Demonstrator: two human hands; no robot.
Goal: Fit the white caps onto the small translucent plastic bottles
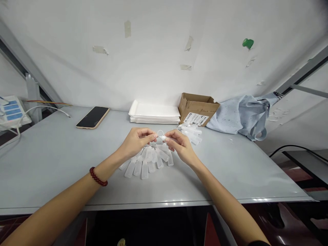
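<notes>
Both my hands meet above the middle of the table. My left hand pinches the end of a thin white loop between thumb and fingers. My right hand is closed on the white neck of a small translucent plastic piece; most of that piece is hidden by the fingers. Just below lies a fanned bunch of similar translucent white plastic pieces, narrow at the top and rounded at the bottom. Another bunch of these pieces sits behind my right hand.
A stack of white trays and an open cardboard box stand against the wall. Right of the box lies a light blue cloth bag. A phone and a white cable are at the left. The table's front edge is near me.
</notes>
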